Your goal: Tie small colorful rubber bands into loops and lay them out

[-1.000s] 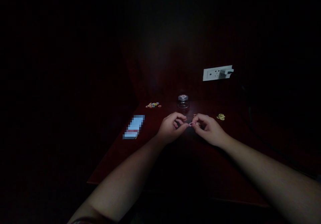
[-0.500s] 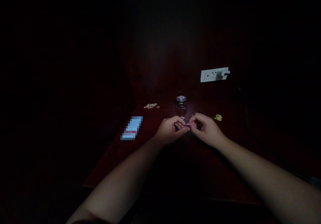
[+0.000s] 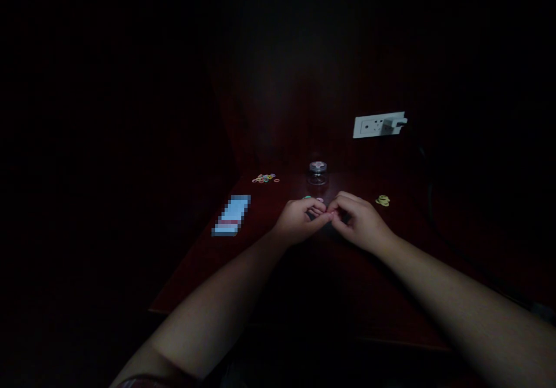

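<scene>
My left hand (image 3: pixel 299 222) and my right hand (image 3: pixel 359 221) meet fingertip to fingertip above the dark red table. Both are closed in a pinch around a small pink hair tie, which the fingers now almost wholly hide. Just behind the hands, a green hair tie (image 3: pixel 307 197) and another pink hair tie (image 3: pixel 320 200) lie partly covered by my fingers. A clear round jar (image 3: pixel 318 178) with its lid on stands farther back.
Several mixed-colour hair ties (image 3: pixel 264 178) lie at the back left. A cluster of yellow hair ties (image 3: pixel 383 201) rests right of my hands. A blurred, phone-like flat object (image 3: pixel 231 216) lies at left. The wall socket (image 3: pixel 369 126) holds a plug with a dark cable.
My fingertips have come closer together, and the pink hair tie seen between them is now mostly hidden. The green hair tie behind my left hand has come into view. The camera has shifted slightly.
</scene>
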A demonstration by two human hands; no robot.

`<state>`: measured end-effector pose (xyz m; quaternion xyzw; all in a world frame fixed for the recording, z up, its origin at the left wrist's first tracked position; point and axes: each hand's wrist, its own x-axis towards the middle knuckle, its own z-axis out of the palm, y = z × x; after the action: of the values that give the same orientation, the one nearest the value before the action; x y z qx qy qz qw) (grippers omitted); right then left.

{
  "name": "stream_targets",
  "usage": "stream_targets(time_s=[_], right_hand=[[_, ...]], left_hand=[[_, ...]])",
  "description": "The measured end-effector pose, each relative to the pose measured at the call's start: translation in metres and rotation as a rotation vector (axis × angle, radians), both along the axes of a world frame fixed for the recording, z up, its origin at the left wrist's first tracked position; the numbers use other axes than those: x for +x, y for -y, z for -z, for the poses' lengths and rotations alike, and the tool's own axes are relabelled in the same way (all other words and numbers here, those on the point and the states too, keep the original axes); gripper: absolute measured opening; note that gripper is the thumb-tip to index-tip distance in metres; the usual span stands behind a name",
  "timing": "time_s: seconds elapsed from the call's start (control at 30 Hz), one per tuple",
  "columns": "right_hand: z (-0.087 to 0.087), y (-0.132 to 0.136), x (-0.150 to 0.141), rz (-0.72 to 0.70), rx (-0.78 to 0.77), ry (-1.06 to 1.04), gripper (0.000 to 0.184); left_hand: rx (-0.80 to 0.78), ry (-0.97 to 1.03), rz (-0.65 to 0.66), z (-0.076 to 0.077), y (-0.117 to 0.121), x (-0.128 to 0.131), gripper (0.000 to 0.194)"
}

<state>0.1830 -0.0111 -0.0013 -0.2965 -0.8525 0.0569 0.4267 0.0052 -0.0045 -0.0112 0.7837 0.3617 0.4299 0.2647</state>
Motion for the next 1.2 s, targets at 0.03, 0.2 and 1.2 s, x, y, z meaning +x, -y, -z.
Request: stream_targets(time_s=[0.03, 0.2, 1.2], right_hand=[[0.0, 0.0, 0.001, 0.0, -0.004, -0.005, 0.011], [0.005, -0.001, 0.003, 0.0, -0.108, -0.078, 0.015], [0.01, -0.007, 0.01, -0.04, -0.144, -0.141, 0.009]], left_hand=[[0.002, 0.002, 0.005, 0.0, 0.0, 0.0, 0.023], [0.041, 0.053, -0.053, 0.001, -0.002, 0.0, 0.022], [0.064, -0.002, -0.066, 0.002, -0.005, -0.005, 0.019]])
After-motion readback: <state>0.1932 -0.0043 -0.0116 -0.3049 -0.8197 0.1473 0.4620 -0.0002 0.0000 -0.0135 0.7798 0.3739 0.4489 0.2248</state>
